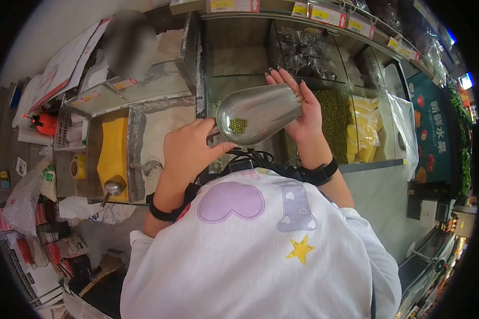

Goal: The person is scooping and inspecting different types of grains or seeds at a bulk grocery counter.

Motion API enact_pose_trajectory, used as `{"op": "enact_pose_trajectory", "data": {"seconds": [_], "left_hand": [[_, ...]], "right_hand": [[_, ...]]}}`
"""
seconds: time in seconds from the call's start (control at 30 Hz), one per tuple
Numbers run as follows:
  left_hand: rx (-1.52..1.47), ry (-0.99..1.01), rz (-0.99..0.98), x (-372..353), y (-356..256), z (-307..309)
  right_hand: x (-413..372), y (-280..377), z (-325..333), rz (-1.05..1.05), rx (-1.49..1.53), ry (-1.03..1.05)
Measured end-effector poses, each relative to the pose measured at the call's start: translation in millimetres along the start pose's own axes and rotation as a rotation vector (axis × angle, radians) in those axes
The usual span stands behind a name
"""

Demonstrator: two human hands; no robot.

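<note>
My left hand [189, 146] is closed around the handle of a metal scoop [271, 114], which is held over the bins in front of me. A small heap of green mung beans [238, 125] lies in the scoop near its handle end. My right hand [308, 109] is at the scoop's wide mouth, palm turned up and fingers stretched out. A few small grains seem to show between that palm and the scoop's lip; whether they touch the hand is hard to tell. Beyond my right wrist is a bin of mung beans [331, 119].
Bins hold yellow packets [364, 127], dark wrapped packets [306, 53], white powder [167, 125] and yellow powder [112, 146]. Another metal scoop [113, 187] rests in the yellow powder. Price tags [329, 15] line the shelf edge above. Plastic bags [24, 204] lie at left.
</note>
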State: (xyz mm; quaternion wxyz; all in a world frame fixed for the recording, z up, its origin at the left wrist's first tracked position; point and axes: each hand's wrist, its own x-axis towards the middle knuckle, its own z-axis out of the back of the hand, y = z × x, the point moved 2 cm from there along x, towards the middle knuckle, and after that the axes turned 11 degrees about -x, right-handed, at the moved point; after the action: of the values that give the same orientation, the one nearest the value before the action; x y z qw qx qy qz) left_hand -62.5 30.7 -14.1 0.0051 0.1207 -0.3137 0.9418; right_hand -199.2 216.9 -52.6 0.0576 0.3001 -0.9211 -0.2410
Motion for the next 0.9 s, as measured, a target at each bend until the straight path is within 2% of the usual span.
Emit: {"op": "enact_pose_trajectory", "data": {"seconds": [0.1, 0.17, 0.23, 0.27, 0.33, 0.47, 0.57, 0.63, 0.8, 0.9], "left_hand": [[-0.011, -0.026, -0.009, -1, 1, 1], [0.083, 0.046, 0.028, 1, 0, 7], [0.106, 0.078, 0.055, 2, -5, 15], [0.130, 0.108, 0.080, 2, -7, 17], [0.154, 0.121, 0.091, 3, -8, 21], [0.181, 0.099, 0.083, 3, -9, 23], [0.170, 0.096, 0.089, 3, -10, 24], [0.195, 0.083, 0.079, 3, -8, 23], [0.199, 0.097, 0.135, 6, -7, 22], [0.200, 0.130, 0.188, 6, -2, 22]], "right_hand": [[-1, -1, 3, -0.005, -0.003, -0.015], [-1, -1, 4, -0.010, -0.001, -0.021], [-1, -1, 5, -0.033, -0.090, -0.156], [-2, -2, 7, -0.034, -0.090, -0.154], [-4, -4, 10, -0.046, -0.296, -0.138], [-10, -5, 6, -0.092, -0.467, -0.168], [-7, -7, 9, -0.107, -0.429, -0.193], [-6, -7, 14, -0.176, -0.060, -0.263], [-1, -12, 43, -0.149, 0.017, -0.319], [-3, -14, 52, -0.165, 0.063, -0.434]]}}
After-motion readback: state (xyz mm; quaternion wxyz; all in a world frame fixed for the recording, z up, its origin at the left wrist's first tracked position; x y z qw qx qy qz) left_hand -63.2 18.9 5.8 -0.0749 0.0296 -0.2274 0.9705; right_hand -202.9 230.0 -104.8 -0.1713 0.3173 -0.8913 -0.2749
